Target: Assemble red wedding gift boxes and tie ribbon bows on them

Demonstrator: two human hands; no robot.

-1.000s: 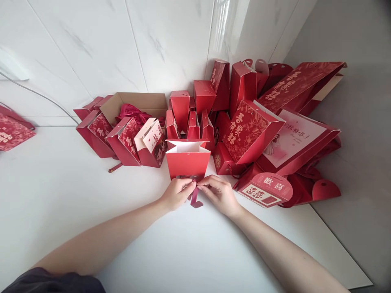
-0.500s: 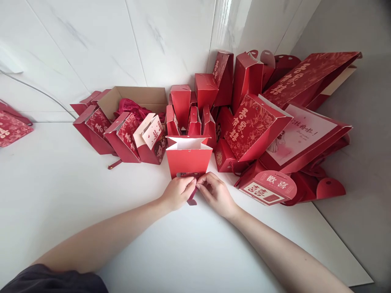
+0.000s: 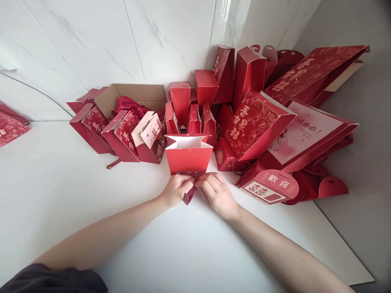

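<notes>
In the head view a red paper gift bag (image 3: 189, 159) stands upright on the white table, its top gaping and showing a white inside. At its lower front edge, my left hand (image 3: 179, 189) is closed on a dark red ribbon (image 3: 189, 196), whose end hangs below the fingers. My right hand (image 3: 216, 194) meets it from the other side, fingers bent and pinched together beside the ribbon. What lies between the right fingertips is hidden by the hand. The bag's lower front is partly covered by both hands.
Behind stands a cardboard box (image 3: 106, 97) holding crimson ribbon (image 3: 131, 106). Several red gift bags and boxes crowd the back and right, among them a flowered bag (image 3: 253, 126) and a box with a rounded handle (image 3: 270, 187). Another red bag (image 3: 14, 126) sits far left.
The ribbon's hanging end has swung slightly left and twisted. My right hand has turned, its fingers curling over further. The bag stays in place, while the view has shifted slightly.
</notes>
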